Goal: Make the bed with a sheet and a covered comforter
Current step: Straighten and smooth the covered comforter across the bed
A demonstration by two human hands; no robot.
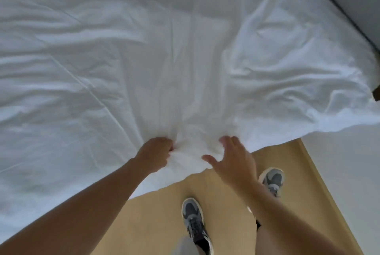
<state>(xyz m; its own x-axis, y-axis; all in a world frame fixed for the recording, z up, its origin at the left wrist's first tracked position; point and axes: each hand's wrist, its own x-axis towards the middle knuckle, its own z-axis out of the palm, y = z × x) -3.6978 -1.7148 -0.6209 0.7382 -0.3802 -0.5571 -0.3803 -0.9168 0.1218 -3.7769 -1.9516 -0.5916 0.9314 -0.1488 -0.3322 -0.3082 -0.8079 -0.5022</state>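
Bunched white cloth (127, 53) hides left hand (154, 154) fingertips; right hand (234, 162) blurred.

- The bedding (144, 49) fills the far and left of the scene, its near edge over the floor (226, 224).
- The left hand (158, 152) grips that edge, with the right hand (234, 158) just right of it.
- The left shoe (192, 213) and right shoe (272, 178) stand on the floor, nearer than the hands.
- The wall (349, 172) runs along the right.
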